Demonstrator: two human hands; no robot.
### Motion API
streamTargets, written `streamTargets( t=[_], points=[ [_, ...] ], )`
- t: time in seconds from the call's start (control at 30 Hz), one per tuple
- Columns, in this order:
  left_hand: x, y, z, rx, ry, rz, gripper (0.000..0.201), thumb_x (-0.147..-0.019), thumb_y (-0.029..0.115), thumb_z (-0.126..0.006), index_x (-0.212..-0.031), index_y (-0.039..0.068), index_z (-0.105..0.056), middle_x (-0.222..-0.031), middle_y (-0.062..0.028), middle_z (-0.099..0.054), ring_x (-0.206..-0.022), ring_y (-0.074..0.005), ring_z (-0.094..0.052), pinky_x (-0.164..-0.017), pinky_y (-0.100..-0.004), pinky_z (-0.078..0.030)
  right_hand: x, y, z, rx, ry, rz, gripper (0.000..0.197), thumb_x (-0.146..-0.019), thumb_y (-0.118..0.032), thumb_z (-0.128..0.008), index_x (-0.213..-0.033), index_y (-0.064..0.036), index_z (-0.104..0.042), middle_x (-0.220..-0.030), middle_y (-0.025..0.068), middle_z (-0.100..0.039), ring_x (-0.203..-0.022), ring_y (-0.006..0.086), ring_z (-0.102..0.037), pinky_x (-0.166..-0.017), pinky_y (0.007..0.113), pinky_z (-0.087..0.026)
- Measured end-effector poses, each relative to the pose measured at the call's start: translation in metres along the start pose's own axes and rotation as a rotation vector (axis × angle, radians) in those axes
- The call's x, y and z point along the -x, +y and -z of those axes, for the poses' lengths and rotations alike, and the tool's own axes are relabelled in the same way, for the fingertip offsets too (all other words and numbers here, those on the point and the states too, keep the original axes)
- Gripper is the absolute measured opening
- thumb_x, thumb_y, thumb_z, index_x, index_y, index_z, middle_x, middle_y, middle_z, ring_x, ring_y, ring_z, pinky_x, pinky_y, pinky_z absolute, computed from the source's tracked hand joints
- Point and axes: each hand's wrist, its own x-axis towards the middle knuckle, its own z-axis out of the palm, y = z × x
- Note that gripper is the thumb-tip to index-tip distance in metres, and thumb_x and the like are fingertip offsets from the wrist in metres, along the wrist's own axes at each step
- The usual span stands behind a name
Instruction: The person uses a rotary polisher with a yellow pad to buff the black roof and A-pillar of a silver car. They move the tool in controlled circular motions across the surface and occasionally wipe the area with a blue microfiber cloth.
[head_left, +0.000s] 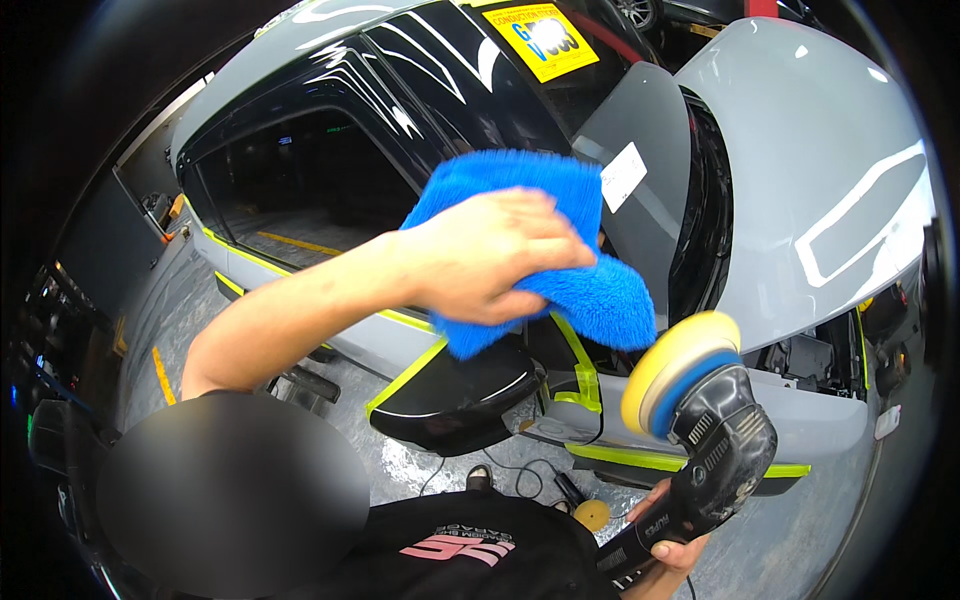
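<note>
A fluffy blue microfiber cloth is bunched under my left hand, whose fingers are closed on it. The cloth is in front of the car's black pillar and side window, above the black side mirror; whether it touches the car I cannot tell. At the lower right, my right hand wraps round the handle of a black power polisher. Its yellow foam pad points up and to the left, close to the cloth's lower corner. The grey car lies beyond both hands.
Yellow-green masking tape runs along the car's trim and mirror edges. On the floor below the car lie black cords and another tool with a round yellow pad. A yellow sticker and a white paper are on the glass.
</note>
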Motion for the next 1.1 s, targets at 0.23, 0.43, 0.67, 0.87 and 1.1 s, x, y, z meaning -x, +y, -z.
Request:
streamTargets(
  t=[0.23,0.43,0.67,0.87,1.1],
  points=[
    [0.104,0.001,0.124,0.494,0.139,0.782,0.038,-0.088,0.004,-0.064,-0.126,0.0,-0.066,-0.11,-0.0084,-0.073,-0.099,-0.0167,-0.069,-0.096,-0.0341,-0.054,-0.003,-0.001,0.01,-0.036,-0.049,-0.006,0.082,-0.056,-0.014,-0.086,-0.124,0.0124,-0.05,-0.102,0.0234,-0.062,-0.085,0.0354,-0.071,-0.076,0.041,-0.061],
    [0.178,-0.065,0.2,0.539,0.819,0.837,0.054,-0.091,0.027,-0.063,-0.135,-0.004,-0.058,-0.117,-0.0178,-0.071,-0.1,-0.0255,-0.073,-0.095,-0.0367,-0.059,-0.006,0.003,-0.005,-0.012,0.005,0.084,0.092,-0.057,-0.022,-0.086,-0.131,0.0127,-0.043,-0.103,0.0226,-0.06,-0.073,0.0342,-0.071,-0.06,0.039,-0.063],
    [0.056,-0.094,0.222,0.138,0.767,0.744,0.044,-0.087,0.016,-0.067,-0.128,0.0,-0.061,-0.115,-0.0211,-0.069,-0.105,-0.0289,-0.069,-0.097,-0.0369,-0.053,-0.004,-0.001,-0.008,0.01,-0.042,-0.013,0.087,-0.056,-0.021,-0.088,-0.125,0.0144,-0.047,-0.097,0.0231,-0.062,-0.071,0.0342,-0.071,-0.062,0.039,-0.063],
    [-0.012,-0.113,0.16,-0.664,0.819,0.389,0.035,-0.085,0.003,-0.066,-0.12,0.002,-0.064,-0.105,-0.0172,-0.066,-0.101,-0.0333,-0.065,-0.095,-0.0408,-0.051,0.002,-0.004,0.001,-0.062,-0.041,-0.088,0.083,-0.051,-0.007,-0.085,-0.123,0.0145,-0.051,-0.102,0.0234,-0.065,-0.088,0.0359,-0.072,-0.078,0.043,-0.06],
    [0.014,-0.068,0.116,-0.636,0.525,0.514,0.054,-0.092,0.031,-0.059,-0.137,0.001,-0.056,-0.14,-0.0243,-0.055,-0.131,-0.0424,-0.05,-0.112,-0.0482,-0.039,0.007,0.001,0.018,-0.083,-0.082,-0.053,0.087,-0.054,-0.009,-0.084,-0.129,0.0133,-0.047,-0.108,0.0233,-0.063,-0.09,0.0349,-0.07,-0.082,0.044,-0.058]
  ],
)
